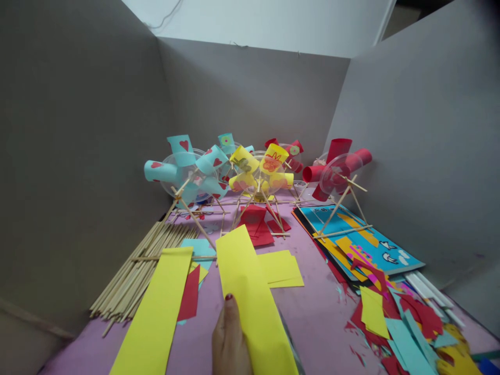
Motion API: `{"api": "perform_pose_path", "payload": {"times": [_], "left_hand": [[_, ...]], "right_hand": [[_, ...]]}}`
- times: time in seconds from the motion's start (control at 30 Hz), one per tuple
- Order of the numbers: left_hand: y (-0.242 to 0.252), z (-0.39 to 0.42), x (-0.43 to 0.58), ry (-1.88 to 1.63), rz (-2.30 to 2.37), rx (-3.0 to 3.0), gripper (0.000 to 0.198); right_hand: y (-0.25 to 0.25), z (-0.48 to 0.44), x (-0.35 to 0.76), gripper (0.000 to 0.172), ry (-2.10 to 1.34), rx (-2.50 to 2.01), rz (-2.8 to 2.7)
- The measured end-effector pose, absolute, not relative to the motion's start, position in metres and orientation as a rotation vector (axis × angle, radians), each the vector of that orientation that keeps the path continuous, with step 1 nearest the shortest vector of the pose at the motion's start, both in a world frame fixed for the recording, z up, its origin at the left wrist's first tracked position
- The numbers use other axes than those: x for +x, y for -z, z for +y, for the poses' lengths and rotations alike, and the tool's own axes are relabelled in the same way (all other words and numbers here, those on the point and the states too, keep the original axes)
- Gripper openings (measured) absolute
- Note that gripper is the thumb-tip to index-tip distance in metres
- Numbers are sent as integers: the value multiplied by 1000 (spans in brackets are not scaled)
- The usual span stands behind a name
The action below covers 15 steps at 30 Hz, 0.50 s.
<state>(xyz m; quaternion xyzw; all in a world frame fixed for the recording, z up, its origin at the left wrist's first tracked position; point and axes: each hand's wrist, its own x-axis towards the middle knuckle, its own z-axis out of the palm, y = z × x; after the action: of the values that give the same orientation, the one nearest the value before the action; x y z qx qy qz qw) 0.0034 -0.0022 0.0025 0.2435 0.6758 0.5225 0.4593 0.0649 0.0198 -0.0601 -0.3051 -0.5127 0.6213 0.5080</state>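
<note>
My left hand (pixel 231 338) comes up from the bottom edge, its thumb pressed on a long yellow paper strip (pixel 253 302); the other fingers are hidden beneath. Along the strip's lower right side shows a thin grey edge that I cannot make out. A second yellow strip (pixel 156 312) lies to the left of the hand. Short yellow paper pieces (pixel 282 268) rest just beyond the held strip. A red paper piece (pixel 189 297) and light blue paper (pixel 199 246) lie between the strips and behind them. My right hand is out of view.
Pinwheel-like models on stick stands line the back: light blue (pixel 191 169), yellow (pixel 260 172) and red (pixel 338 169). Wooden sticks (pixel 136 276) are piled left. At right are a blue picture book (pixel 351 229) and paper scraps (pixel 406 317). Grey panels (pixel 253 94) enclose the pink tabletop (pixel 312 323).
</note>
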Motion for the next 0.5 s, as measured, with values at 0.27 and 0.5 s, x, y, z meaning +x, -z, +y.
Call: {"api": "perform_pose_path", "payload": {"times": [0.27, 0.5], "left_hand": [[-1, -3, 6, -1328, 1604, 584, 48], [-2, -2, 6, -1352, 1595, 586, 43]], "right_hand": [[63, 20, 61, 33, -1564, -765, -1197], [65, 20, 63, 38, -1686, -731, -1137]]}}
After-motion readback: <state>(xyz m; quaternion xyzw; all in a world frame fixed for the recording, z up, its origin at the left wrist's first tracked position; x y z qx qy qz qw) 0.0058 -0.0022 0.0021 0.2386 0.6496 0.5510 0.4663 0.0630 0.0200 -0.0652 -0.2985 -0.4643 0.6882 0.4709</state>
